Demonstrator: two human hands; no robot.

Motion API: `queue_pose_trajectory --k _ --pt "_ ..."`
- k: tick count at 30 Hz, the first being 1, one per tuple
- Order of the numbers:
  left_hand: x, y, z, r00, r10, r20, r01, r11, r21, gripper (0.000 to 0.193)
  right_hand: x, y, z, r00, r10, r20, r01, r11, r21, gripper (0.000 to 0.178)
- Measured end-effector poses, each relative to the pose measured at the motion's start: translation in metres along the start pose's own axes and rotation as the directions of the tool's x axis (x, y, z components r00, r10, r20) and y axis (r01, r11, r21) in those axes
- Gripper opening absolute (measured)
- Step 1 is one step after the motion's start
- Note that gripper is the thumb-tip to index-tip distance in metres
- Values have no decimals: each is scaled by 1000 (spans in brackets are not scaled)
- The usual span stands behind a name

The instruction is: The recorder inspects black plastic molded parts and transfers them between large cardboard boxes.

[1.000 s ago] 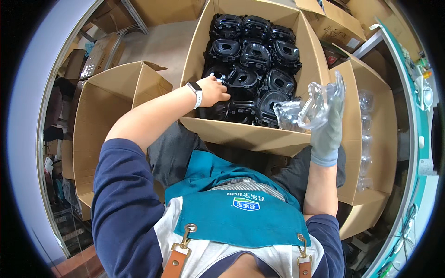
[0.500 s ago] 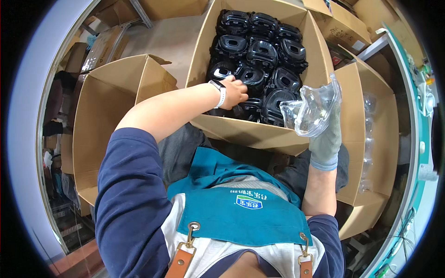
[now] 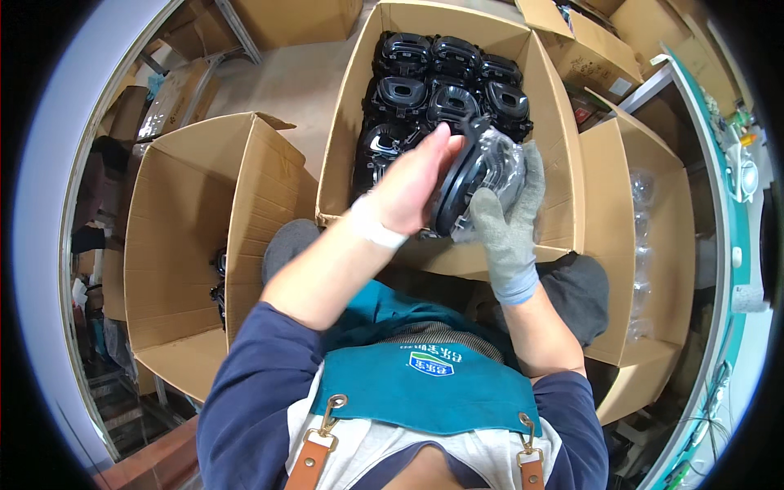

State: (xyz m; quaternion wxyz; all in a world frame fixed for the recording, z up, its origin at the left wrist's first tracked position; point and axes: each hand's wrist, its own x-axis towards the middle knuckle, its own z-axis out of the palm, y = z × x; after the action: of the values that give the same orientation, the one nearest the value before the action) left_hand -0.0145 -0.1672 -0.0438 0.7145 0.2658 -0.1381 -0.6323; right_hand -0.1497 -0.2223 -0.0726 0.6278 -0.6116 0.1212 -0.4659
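Note:
A black lamp housing (image 3: 449,192) is held up on its side over the near part of the large carton, between my two hands. My bare left hand (image 3: 412,180), with a white band at its wrist, presses the housing's left side with palm and fingers. From the right, my right hand (image 3: 510,224) in a grey glove grips a clear plastic cover (image 3: 505,159) against the housing. Whether the cover is fully seated cannot be seen. Beneath and beyond them, several similar black housings (image 3: 453,102) lie in rows inside the carton (image 3: 557,139).
An open carton (image 3: 180,261) stands at the left, with black parts (image 3: 219,286) partly visible inside. At the right, another open carton (image 3: 604,261) holds a column of clear covers (image 3: 641,265). Behind that runs a teal-edged bench (image 3: 709,122). More cartons (image 3: 596,57) are stacked at the back.
My left hand has lifted a black housing out of the carton and brought it right. My right hand has moved left with the clear cover, which now meets the housing.

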Motion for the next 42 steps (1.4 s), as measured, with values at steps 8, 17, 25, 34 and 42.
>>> queue_pose_trajectory --k 8,17,25,34,42 --pt "-8 -28 -26 945 275 180 -293 952 86 53 -4 5 20 1000 -22 -2 22 990 -140 92" --pt "1 -24 -59 889 423 175 -442 694 568 63 10 2 21 990 84 110 -64 982 -179 93" --pt "-4 -48 -36 881 463 92 -451 767 457 64 5 4 24 991 92 93 -68 971 -230 89" --pt "-5 -36 -30 870 493 21 -463 800 383 49 11 4 24 986 142 82 -132 985 -114 53" --pt "-16 -41 -22 911 376 170 -372 927 -55 55 5 -12 15 916 399 49 -402 909 108 76"
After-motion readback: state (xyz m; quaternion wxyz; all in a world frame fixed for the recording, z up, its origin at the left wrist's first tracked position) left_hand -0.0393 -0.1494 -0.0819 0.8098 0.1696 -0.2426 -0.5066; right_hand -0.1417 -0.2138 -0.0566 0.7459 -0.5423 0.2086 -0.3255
